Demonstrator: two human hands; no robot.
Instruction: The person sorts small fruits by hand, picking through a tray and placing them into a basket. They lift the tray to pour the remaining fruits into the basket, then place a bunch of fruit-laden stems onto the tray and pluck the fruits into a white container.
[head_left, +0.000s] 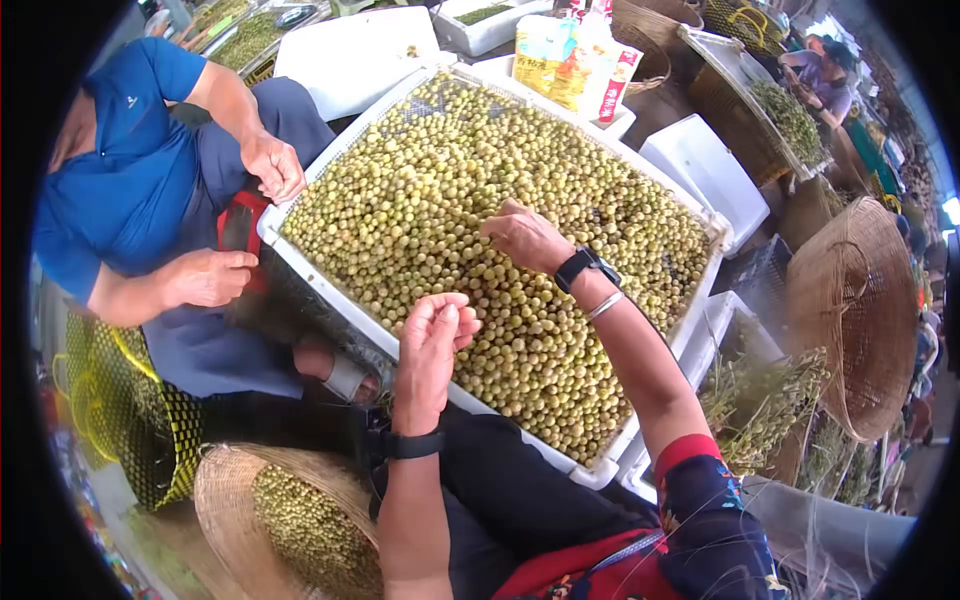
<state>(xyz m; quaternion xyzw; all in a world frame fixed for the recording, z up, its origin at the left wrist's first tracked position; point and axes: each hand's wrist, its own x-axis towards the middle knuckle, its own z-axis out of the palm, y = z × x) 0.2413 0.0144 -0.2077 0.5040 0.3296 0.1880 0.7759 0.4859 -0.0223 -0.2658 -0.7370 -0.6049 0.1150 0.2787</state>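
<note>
A large white-framed tray (340, 290) holds a thick layer of small round yellow-green fruits (400, 180). My left hand (432, 345) is raised over the tray's near edge, its fingers curled towards the thumb; whether something small is between them cannot be made out. Further right, my right hand (528, 236) reaches over the middle of the fruits with its fingers bent down at them, and its fingertips are partly hidden. A dark watch and a silver bangle are on the right wrist, a black band on the left.
A person in a blue shirt (150, 140) sits at the left, both hands near the tray's corner. A woven basket (230, 500) of fruits stands at lower left, a large one (850, 310) at right. Packages (575, 65) lie behind the tray; cut stems (760, 400) are at right.
</note>
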